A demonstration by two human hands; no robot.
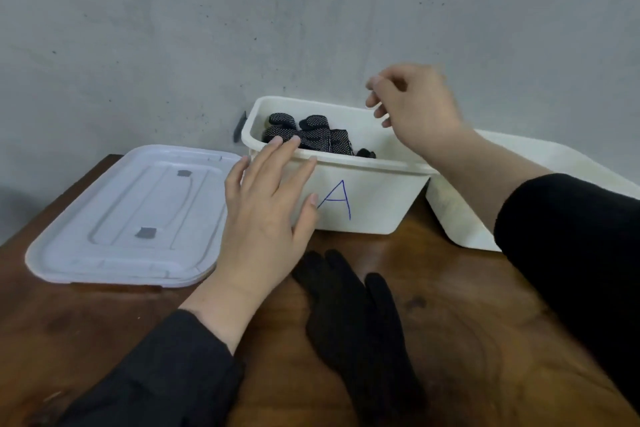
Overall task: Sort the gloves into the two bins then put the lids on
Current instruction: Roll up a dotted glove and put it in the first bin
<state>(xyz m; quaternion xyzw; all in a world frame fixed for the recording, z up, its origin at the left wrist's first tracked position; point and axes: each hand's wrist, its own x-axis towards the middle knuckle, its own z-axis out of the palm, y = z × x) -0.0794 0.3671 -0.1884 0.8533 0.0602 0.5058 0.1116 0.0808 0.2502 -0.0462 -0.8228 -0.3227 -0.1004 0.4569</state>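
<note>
The brown wooden table (pixel 467 340) carries a white lid (pixel 121 218), two white bins (one marked A (pixel 363 204), another (pixel 460 218)), and a black glove (pixel 353 322).

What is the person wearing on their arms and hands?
Both arms wear long black sleeves that stop at the wrists. The left hand and the right hand are bare: no gloves, rings or watch show. The left sleeve looks loose and wrinkled.

Blue handwritten "A" on front wall of white bin (pixel 363 204), no other txt.
</note>
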